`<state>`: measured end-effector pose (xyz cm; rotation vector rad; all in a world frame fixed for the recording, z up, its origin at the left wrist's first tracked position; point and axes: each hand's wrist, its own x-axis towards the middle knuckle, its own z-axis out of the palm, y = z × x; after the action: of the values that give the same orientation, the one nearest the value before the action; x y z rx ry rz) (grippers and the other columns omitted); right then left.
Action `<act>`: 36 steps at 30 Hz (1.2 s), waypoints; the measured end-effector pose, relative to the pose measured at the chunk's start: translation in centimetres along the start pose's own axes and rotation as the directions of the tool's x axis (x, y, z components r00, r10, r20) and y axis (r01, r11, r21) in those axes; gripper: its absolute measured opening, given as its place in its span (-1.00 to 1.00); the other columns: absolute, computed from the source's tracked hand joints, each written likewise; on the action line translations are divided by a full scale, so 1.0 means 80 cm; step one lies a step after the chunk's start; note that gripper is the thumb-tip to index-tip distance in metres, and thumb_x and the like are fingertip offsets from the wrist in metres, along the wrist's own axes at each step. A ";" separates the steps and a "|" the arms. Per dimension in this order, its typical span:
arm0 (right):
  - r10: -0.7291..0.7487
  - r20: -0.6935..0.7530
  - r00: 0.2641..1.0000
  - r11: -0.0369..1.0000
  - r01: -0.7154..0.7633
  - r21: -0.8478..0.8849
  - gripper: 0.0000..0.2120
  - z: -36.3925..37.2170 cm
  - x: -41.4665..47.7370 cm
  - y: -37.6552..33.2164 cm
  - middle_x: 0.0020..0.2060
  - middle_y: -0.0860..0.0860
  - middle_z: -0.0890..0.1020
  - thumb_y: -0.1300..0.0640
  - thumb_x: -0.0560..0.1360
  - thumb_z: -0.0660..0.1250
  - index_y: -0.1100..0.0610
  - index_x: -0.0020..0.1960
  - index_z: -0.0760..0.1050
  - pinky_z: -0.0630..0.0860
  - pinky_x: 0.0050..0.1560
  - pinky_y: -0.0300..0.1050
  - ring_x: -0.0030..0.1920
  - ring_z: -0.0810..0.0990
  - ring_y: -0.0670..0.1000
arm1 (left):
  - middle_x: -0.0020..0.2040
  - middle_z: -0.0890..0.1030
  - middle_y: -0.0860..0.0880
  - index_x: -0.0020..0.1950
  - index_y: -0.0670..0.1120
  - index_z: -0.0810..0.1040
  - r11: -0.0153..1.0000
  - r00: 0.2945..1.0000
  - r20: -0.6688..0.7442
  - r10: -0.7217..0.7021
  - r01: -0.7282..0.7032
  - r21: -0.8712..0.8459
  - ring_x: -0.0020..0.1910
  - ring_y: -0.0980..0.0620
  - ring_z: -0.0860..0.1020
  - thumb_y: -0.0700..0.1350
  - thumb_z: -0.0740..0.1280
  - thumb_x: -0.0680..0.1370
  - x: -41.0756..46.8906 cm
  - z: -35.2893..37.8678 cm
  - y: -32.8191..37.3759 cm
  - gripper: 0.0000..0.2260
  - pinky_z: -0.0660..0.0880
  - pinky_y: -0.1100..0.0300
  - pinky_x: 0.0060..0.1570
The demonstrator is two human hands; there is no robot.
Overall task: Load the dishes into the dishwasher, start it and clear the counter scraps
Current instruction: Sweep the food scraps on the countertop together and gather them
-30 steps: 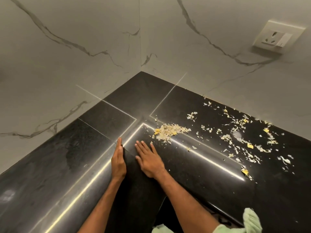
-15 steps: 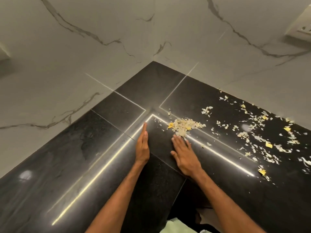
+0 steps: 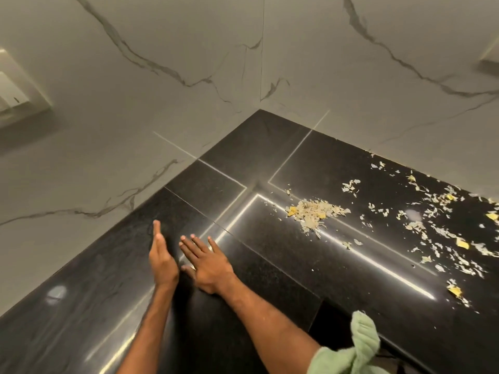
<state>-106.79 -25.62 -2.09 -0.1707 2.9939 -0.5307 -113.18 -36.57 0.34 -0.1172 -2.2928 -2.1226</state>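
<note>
A small heap of pale and yellow food scraps [image 3: 314, 213] lies on the black granite counter [image 3: 283, 157] near the inner corner. More scraps [image 3: 442, 233] are strewn thinly to the right of it. My left hand [image 3: 161, 257] stands on its edge on the counter with straight fingers. Flat beside it lies my right hand [image 3: 206, 261], fingers spread, palm down. Both hands are to the left of the heap and apart from it, holding nothing. No dishes or dishwasher are in view.
Marble-look walls meet at the corner [image 3: 260, 103] behind the counter. A switch plate [image 3: 16, 98] is on the left wall and another plate [image 3: 490, 59] on the right wall. A light green cloth [image 3: 359, 349] shows at my right sleeve.
Half a second ago my right hand's fingertips touched the heap. Both hands have since drawn back toward me and leftward, away from it. The heap looks unchanged.
</note>
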 end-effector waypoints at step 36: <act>0.655 -0.344 0.672 0.734 -0.675 0.078 -0.42 -0.123 -0.324 0.308 0.60 -0.12 -0.18 -0.15 0.70 -0.10 0.03 0.62 -0.19 -0.28 0.57 0.03 0.57 -0.29 -0.13 | 0.62 -0.03 -0.04 0.62 -0.11 -0.04 0.674 0.619 0.785 0.019 -0.588 0.447 0.60 0.03 -0.10 0.36 -0.29 0.60 -0.044 0.399 0.013 -0.25 -0.15 0.11 0.52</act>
<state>-84.59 3.94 0.52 1.1029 3.0600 -0.4077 -108.36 -4.88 -1.33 -1.4996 -2.9326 -0.9722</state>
